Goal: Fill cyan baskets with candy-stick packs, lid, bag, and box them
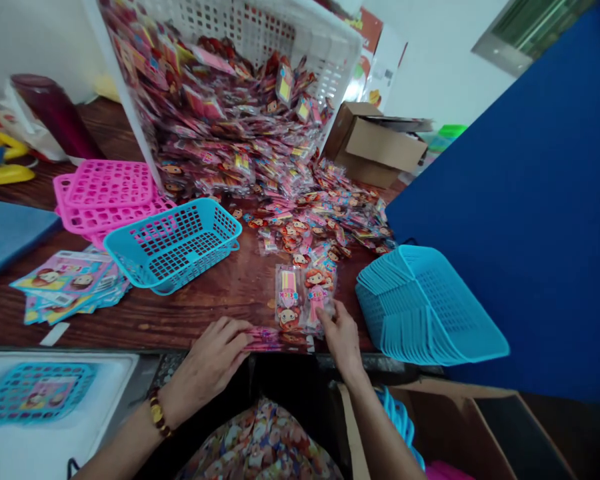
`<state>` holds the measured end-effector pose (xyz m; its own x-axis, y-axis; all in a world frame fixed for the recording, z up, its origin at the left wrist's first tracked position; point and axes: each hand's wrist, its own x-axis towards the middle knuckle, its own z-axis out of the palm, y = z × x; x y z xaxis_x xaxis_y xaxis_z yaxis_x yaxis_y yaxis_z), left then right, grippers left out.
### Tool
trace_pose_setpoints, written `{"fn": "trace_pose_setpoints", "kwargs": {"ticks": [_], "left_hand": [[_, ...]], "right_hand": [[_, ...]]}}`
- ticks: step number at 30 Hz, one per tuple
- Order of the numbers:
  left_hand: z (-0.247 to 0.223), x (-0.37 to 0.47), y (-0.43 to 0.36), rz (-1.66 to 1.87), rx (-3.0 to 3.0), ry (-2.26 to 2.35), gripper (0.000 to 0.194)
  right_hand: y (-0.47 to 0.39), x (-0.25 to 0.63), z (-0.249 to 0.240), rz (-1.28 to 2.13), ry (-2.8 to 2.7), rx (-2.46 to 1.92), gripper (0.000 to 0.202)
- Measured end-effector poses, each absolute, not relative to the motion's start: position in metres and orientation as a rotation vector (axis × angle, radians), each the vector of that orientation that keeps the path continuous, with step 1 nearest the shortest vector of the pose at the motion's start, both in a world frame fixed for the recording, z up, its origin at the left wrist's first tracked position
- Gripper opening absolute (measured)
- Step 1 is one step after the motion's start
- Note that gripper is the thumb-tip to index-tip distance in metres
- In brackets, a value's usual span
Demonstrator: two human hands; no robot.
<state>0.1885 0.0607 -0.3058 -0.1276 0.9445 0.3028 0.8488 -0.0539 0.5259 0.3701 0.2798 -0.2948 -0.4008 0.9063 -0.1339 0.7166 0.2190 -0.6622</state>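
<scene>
My left hand point(213, 363) rests at the near edge of the wooden table point(220, 293), fingertips on a flat clear packet point(265, 339). My right hand point(341, 340) pinches the lower corner of two small cartoon-doll packets point(305, 299) lying side by side on the table. A large heap of the same pink and red packets point(290, 200) spills toward me from a tipped white crate point(280, 33). An empty blue basket point(175, 243) stands left of the packets.
A stack of blue baskets point(425, 307) lies on its side at the right. Pink baskets point(107, 197) and printed cards point(70, 283) sit at left. A blue basket with a card point(35, 390) rests on a white surface. Cardboard boxes point(375, 143) stand behind; blue panel point(530, 220) at right.
</scene>
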Motion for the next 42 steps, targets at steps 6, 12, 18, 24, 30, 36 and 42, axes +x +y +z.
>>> {"fn": "trace_pose_setpoints", "kwargs": {"ticks": [6, 12, 18, 24, 30, 36, 42], "left_hand": [[-0.307, 0.189, 0.059, 0.941, 1.968, 2.038, 0.022], [-0.306, 0.187, 0.061, 0.954, 1.983, 2.028, 0.018], [-0.304, 0.188, 0.062, 0.936, 2.007, 2.037, 0.018], [-0.305, 0.188, 0.060, 0.922, 1.987, 2.051, 0.019], [-0.305, 0.188, 0.061, 0.930, 1.987, 2.066, 0.021], [-0.305, 0.189, 0.061, 0.942, 1.981, 2.072, 0.017], [-0.305, 0.188, 0.061, 0.928, 1.990, 2.065, 0.016]], "right_hand": [[0.297, 0.372, -0.240, 0.267, -2.946, -1.619, 0.042], [0.326, 0.356, -0.242, 0.066, -3.352, -0.485, 0.057], [0.342, 0.349, -0.251, -0.181, -3.579, -0.321, 0.065], [0.343, 0.327, -0.239, -0.322, -3.642, -0.077, 0.058], [0.343, 0.319, -0.249, -0.438, -3.651, 0.049, 0.043], [0.341, 0.317, -0.241, -0.271, -3.643, 0.335, 0.018], [0.345, 0.289, -0.213, 0.149, -3.642, 0.053, 0.017]]}}
